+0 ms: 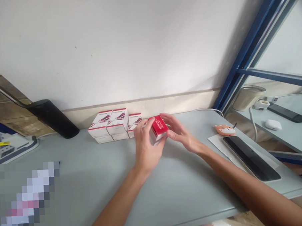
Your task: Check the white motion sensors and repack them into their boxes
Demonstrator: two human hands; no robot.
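A small red and white cardboard box [159, 125] is held above the table [184, 178], its printed red face toward me. My left hand [146, 144] wraps round its left side and underside, fingers closed on it. My right hand [179, 132] is at the box's right side, thumb at the near corner and fingers curved behind it. Just left of my hands stand white boxes with red edges [117, 121], some stacked two high. A lower single box [134, 122] sits at the right end of that row, partly hidden by my left hand.
A black cylindrical object [53, 119] leans at the left near a power strip [13, 149]. On the right lie a dark-screened phone [250, 158], a white sheet [218, 143] and an orange animal-faced item [225, 129]. A blue-framed mirror or window [274, 76] bounds the right side.
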